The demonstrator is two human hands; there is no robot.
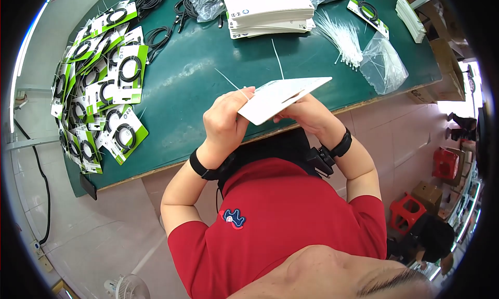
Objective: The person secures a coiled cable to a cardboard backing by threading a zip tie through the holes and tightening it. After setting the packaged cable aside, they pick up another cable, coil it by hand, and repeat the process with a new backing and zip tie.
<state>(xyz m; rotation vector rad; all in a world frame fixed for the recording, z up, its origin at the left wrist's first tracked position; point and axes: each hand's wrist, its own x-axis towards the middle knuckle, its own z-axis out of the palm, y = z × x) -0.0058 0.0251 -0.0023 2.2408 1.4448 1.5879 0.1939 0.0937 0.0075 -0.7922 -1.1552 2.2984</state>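
A white packaging card [273, 97] is tilted in front of me, just above the table's near edge. My left hand [227, 114] is closed at the card's left side, with the thumb and fingers near a thin white cable tie [231, 82]. My right hand [306, 113] grips the card from below at its right side; the card hides some of its fingers. A second cable tie [277, 60] sticks up behind the card. I cannot tell whether the ties pass through it.
A stack of cards [267, 10] stands at the back of the green table [192, 117]. Carded black cables [93, 86] are heaped left. Loose cable ties [340, 39], a clear plastic bag [383, 65] and one carded cable [368, 13] lie right. Coiled black cables [158, 36] are behind.
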